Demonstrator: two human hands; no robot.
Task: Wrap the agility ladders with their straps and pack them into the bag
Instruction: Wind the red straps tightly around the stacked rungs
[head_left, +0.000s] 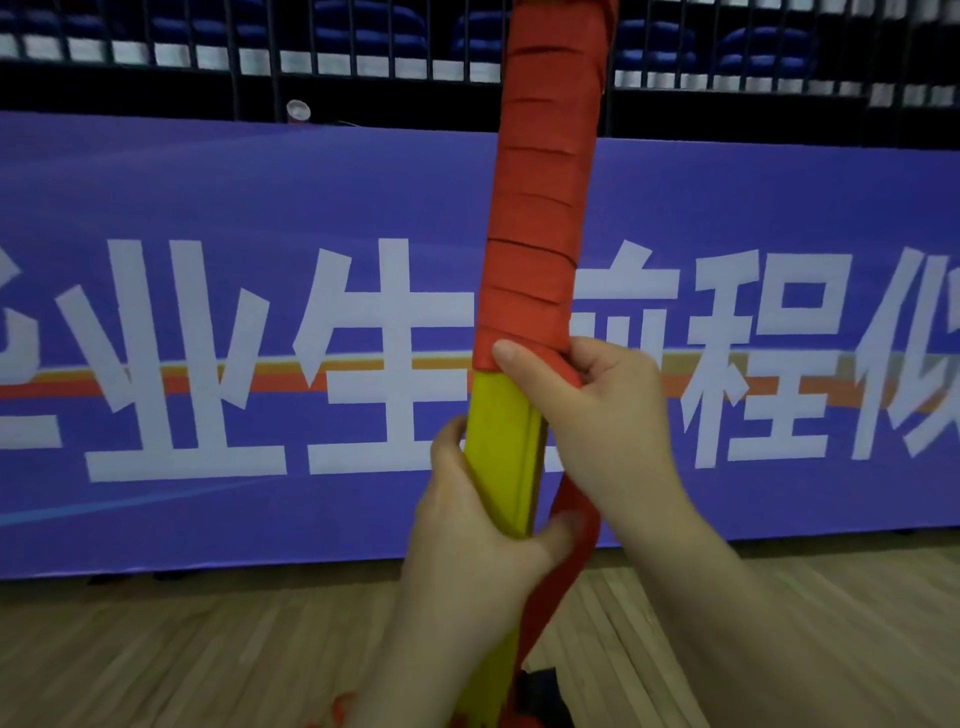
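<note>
- Red strap (540, 208): pinching it with right hand (597, 415) at frame centre, for tension on newest turn.
- Gripping yellow agility ladder (498, 457) with left hand (467, 535) just below, steadying it upright for winding.

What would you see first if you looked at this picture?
Right in the middle stands a tall bundle wound in a red strap, with the yellow ladder rungs bare below it. The left hand grips the yellow part, and the right hand holds the strap's lowest turn. Behind them a big blue banner with white characters stretches across, above the wooden floor.
</note>
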